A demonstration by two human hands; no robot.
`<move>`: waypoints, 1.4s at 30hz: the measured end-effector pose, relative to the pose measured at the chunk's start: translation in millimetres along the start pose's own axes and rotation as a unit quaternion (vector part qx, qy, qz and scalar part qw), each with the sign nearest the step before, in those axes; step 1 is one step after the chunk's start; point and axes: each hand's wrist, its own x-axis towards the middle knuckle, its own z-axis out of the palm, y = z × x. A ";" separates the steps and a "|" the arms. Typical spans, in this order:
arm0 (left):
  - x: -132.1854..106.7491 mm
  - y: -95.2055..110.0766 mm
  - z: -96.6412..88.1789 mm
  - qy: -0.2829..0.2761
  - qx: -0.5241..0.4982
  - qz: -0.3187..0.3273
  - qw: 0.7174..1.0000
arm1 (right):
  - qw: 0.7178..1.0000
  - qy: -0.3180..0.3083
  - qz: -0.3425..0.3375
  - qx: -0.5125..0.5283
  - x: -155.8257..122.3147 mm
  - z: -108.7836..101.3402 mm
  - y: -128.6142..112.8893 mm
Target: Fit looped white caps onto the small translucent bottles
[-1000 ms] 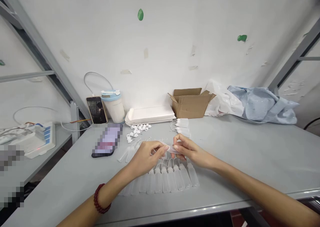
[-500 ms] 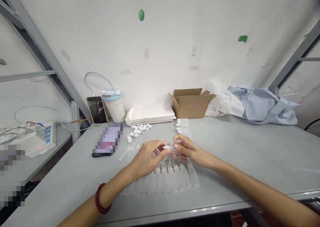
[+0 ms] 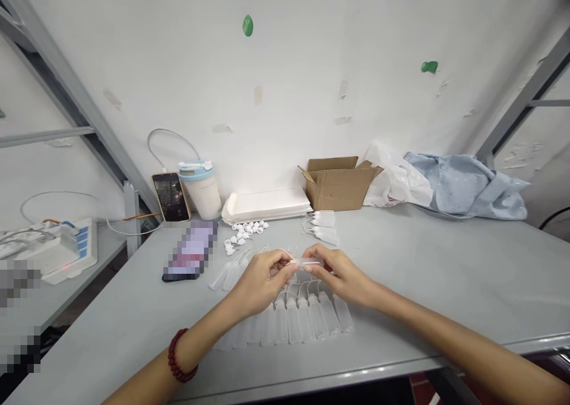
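Observation:
Both hands meet over the middle of the grey table. My right hand grips a small clear plastic squeeze bottle held sideways. My left hand pinches at the bottle's neck end, where a small white cap seems to sit. Just below the hands lies a row of several similar capped bottles, side by side. Loose white caps are scattered behind the hands, and a few uncapped bottles lie to the left.
A few more bottles lie near a stack of white trays. A cardboard box, a plastic bag and blue cloth line the wall. Two phones and a white jar stand at the left.
The hands have shifted only slightly. The right hand's fingers have closed more over the bottle, and the bottle sits a little higher than a second ago.

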 end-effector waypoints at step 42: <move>-3.2 3.6 2.5 0.013 0.171 0.058 0.983 | 0.999 0.004 0.017 0.049 0.3 -0.2 -0.7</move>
